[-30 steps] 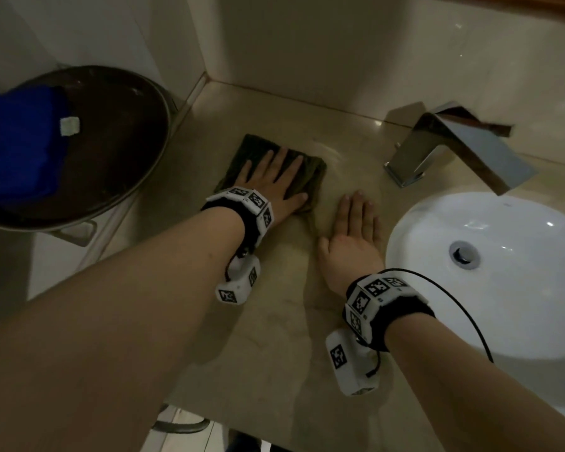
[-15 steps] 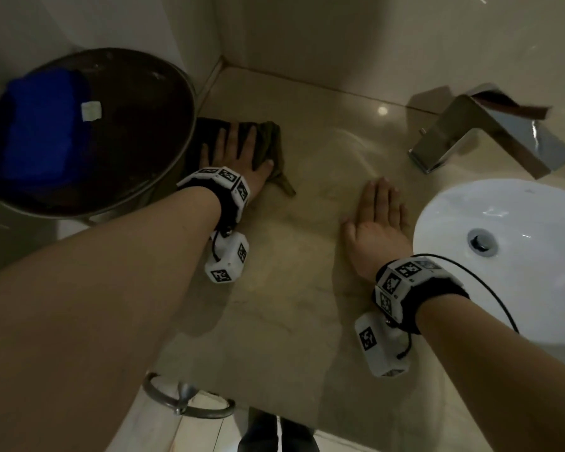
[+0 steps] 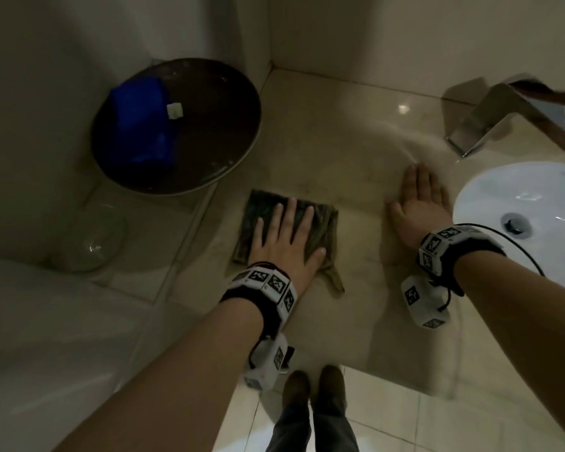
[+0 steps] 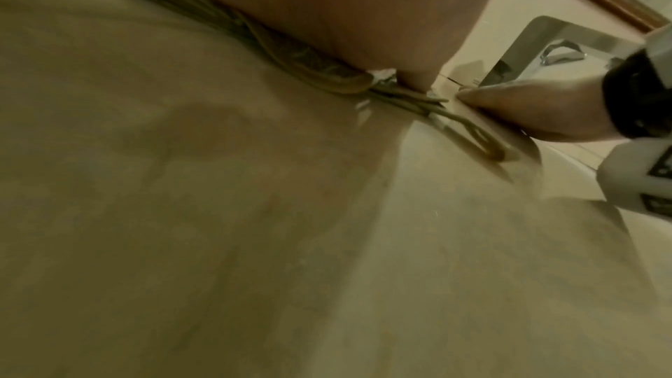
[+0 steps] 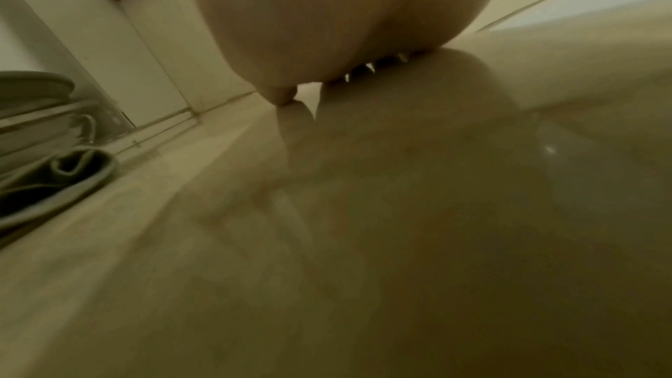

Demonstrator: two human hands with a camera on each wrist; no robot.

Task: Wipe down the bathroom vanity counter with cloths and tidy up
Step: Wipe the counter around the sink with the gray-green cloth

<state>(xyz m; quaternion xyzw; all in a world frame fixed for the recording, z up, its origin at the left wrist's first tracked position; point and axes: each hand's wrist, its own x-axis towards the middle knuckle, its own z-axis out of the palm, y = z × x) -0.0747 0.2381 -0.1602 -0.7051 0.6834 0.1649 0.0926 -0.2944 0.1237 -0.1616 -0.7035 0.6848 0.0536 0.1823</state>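
**Green cloth under my flat left hand**

Beige stone desk carries everything, and I take the white sink as landmark. My left hand lies flat with straight fingers on the dark green cloth, well left of the sink. My right hand rests palm-down with straight fingers on bare desk, just left of the sink's rim. I see a chrome faucet behind the sink.

Likely a bathroom: sink, faucet, tiles
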